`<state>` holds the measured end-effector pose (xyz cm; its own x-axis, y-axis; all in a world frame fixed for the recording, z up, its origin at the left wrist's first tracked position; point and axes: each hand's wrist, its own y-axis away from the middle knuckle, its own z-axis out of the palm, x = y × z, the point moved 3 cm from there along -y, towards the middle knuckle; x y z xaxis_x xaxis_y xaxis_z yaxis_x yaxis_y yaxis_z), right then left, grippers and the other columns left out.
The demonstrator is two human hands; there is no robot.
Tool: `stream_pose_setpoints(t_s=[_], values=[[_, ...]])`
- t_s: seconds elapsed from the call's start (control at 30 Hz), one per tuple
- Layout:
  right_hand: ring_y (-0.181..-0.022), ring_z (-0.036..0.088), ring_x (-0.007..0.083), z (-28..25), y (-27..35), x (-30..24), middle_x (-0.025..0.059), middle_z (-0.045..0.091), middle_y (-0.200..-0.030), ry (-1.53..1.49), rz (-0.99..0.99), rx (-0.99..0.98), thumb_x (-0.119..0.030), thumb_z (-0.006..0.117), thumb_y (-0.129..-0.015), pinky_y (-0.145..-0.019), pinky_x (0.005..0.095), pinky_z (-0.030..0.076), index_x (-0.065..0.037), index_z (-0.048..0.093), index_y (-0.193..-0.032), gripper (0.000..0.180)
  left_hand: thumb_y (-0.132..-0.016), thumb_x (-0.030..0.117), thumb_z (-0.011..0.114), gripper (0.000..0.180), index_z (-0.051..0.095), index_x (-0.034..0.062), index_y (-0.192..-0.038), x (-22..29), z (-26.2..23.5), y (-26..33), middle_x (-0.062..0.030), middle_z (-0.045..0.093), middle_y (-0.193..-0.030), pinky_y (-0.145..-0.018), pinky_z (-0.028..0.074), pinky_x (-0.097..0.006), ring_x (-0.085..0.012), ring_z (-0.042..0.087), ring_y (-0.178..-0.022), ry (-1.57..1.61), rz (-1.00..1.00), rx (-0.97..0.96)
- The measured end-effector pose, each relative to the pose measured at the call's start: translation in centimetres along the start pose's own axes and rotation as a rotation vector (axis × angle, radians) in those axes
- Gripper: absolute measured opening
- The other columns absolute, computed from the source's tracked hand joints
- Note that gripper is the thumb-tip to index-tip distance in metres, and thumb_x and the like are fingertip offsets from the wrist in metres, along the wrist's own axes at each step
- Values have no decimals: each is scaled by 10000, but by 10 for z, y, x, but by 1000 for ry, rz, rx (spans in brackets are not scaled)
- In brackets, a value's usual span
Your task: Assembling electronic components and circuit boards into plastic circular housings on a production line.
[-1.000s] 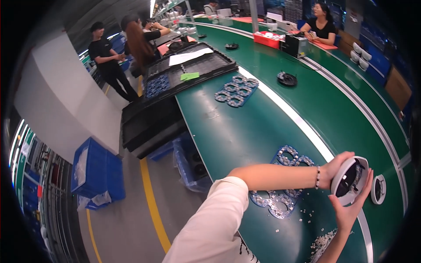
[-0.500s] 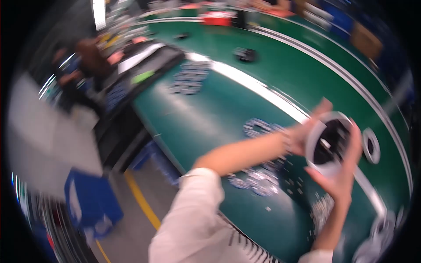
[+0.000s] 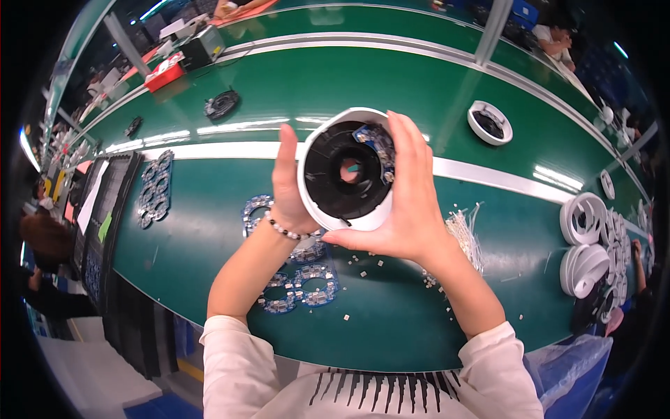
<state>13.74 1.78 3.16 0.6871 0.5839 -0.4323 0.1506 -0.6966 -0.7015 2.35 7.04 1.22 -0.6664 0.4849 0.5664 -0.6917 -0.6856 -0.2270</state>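
In front of me, raised above the green table, is a white round housing [image 3: 352, 222] with a black inner part [image 3: 328, 178] and a round hole in its centre. A curved blue circuit board [image 3: 377, 148] sits inside at the upper right. My left hand [image 3: 287, 192], with a beaded bracelet on its wrist, presses against the left side of the housing. My right hand [image 3: 413, 213] grips the right side, fingers along the wall and thumb below the lower rim. Parts of the left fingers are hidden by the housing. Blue ring-shaped circuit boards [image 3: 314, 285] lie under my left forearm.
White-ended wires [image 3: 464, 237] and small loose white pieces lie beside my right forearm. Stacked white rings [image 3: 585, 269] stand at right. More boards [image 3: 155, 188] and a black tray [image 3: 105, 202] are at left. The green conveyor [image 3: 335, 77] beyond carries another housing [image 3: 488, 124] and a black part [image 3: 222, 105].
My view has swung to the right and steadied, so the hands and housing now appear mid-picture. Both hands still hold the housing; the curved board inside it shows clearly now.
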Motion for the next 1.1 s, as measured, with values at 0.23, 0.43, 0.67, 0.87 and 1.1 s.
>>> stream_pose_setpoints(t_s=[0.23,0.43,0.67,0.87,1.1], values=[[-1161,333,283,12,10,-21,163,303,-1254,-345,80,67,-343,763,-493,-960,380,285,-14,149,-1293,1060,-733,213,568,273,563,13,-920,-12,-4,16,-90,611,-830,-734,485,-297,-160,593,-756,63,61,25],[-1245,160,333,7,19,-18,170,184,-1344,-14,-30,69,-488,671,-600,-995,436,161,-2,136,-1296,1003,-737,367,521,403,524,45,-980,-12,12,7,-87,588,-898,-673,485,-276,-154,576,-748,136,96,74],[-925,524,360,-29,23,3,178,538,-996,102,-462,-91,70,538,-670,-861,527,364,26,472,-1014,353,-746,545,343,647,474,1,-1073,-11,-14,1,-163,542,-1043,-741,452,-445,-260,556,-893,-148,-245,185],[-940,521,366,-45,40,17,188,539,-995,200,-445,-133,57,520,-702,-852,522,374,19,470,-1022,326,-797,416,383,497,520,-29,-971,-11,-29,-5,-204,591,-835,-469,519,-355,-262,608,-592,-580,-342,258],[-956,514,364,-63,70,27,173,541,-1005,207,-411,-179,91,542,-639,-864,487,376,33,483,-1030,399,-809,241,469,338,540,-87,-848,-26,-26,-9,-205,602,-724,-411,511,-300,-235,594,-484,-514,-304,135]])
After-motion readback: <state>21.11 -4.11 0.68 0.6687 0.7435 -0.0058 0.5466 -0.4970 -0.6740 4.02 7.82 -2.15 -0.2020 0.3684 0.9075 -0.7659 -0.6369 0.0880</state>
